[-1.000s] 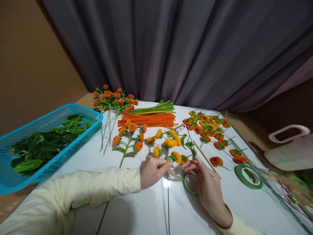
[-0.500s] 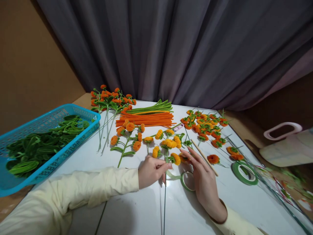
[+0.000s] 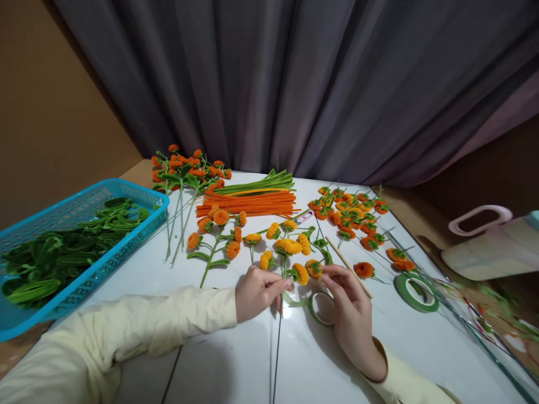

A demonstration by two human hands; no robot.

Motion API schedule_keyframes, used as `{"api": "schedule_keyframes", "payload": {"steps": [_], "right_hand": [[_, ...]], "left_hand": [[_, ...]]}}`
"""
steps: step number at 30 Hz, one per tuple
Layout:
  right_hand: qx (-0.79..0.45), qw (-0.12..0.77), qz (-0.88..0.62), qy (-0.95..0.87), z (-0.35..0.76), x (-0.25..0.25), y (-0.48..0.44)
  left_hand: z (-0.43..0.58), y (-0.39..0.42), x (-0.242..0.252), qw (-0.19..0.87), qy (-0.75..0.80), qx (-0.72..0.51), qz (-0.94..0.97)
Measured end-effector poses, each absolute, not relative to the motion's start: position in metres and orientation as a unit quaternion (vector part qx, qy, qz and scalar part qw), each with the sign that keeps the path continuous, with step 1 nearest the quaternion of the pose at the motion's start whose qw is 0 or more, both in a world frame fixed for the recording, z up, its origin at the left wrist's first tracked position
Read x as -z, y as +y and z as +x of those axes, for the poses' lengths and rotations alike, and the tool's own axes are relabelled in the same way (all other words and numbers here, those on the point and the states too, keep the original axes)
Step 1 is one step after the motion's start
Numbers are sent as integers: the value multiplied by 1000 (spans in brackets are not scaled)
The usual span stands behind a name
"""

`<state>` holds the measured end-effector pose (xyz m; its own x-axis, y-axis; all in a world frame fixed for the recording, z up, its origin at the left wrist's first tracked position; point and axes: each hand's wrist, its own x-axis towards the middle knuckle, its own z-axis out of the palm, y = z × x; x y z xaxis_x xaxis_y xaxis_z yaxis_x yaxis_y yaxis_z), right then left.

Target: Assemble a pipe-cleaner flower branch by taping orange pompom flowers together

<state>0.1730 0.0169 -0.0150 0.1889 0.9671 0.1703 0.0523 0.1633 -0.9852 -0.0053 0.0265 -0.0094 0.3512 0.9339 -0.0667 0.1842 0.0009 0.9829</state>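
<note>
My left hand [image 3: 259, 292] is closed in a pinch on the green stem of a spray of yellow pipe-cleaner flowers [image 3: 288, 246]. A long thin wire runs down below those fingers. From the same spot a strip of green tape leads to a small tape roll [image 3: 310, 308], standing between my hands. At the right, my right hand [image 3: 350, 306] has its thumb and fingertips closed at the edge of an orange-yellow flower [image 3: 314, 268], close beside the spray. Just behind that hand lies a thin wooden stick [image 3: 345, 261].
A blue basket [image 3: 138, 238] with green leaves stands at the left. Orange and green pipe cleaners [image 3: 248, 203], an orange flower spray [image 3: 217, 247] and loose flower heads [image 3: 349, 207] lie ahead. At right are a larger tape roll [image 3: 432, 303] and a pitcher [image 3: 484, 255].
My right hand's fingers have come together from an open, stretched pose onto the orange-yellow flower. My left hand keeps its pinch on the stem. The whole view has shifted slightly.
</note>
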Motion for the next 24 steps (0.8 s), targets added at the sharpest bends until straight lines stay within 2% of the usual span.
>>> {"api": "schedule_keyframes", "payload": {"steps": [3,7,11,17,24], "right_hand": [[-350,529,-489,-599,174,9,8],[-286,413,-454,-736,171,3,1],[-260,352,-450,-778,165,2,0],[-292,334,-472,-762,162,0,1],[-292,389,-419,-767,161,-2,3]], "left_hand": [[-5,26,10,570,451,-343,594],[-4,27,12,624,439,-350,544],[-4,28,11,632,448,-368,514],[-5,29,7,592,445,-373,559],[-4,29,8,538,449,-370,610]]}}
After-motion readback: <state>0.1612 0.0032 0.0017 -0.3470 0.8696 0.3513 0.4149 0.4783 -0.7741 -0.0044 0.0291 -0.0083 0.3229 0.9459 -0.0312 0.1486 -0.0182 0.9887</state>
